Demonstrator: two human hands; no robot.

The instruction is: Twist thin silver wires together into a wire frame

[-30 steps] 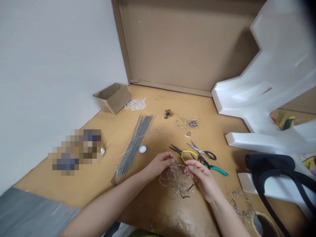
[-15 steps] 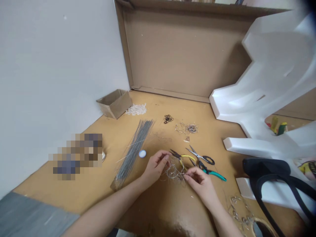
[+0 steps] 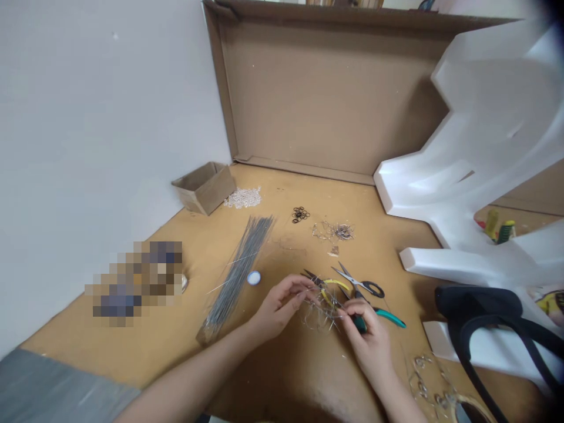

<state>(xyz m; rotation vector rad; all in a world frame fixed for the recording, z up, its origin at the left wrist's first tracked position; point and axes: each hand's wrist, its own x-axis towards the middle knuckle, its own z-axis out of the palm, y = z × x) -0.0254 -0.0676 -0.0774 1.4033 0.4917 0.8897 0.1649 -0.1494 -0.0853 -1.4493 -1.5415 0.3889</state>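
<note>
Head view: the wire tangle (image 3: 321, 310) looks thin, looped, silvery.

Craft workbench; pliers (image 3: 390, 318), wire bundle (image 3: 240, 267)

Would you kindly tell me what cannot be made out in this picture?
All in the head view:
Which strands of the wire tangle the left hand and right hand pinch: too fine.
Part of the teal-handled pliers: behind the right hand.
Cardboard box floor: behind its walls.
Pixelated patch: contents masked.
Round object: cut by the bottom edge.
</note>
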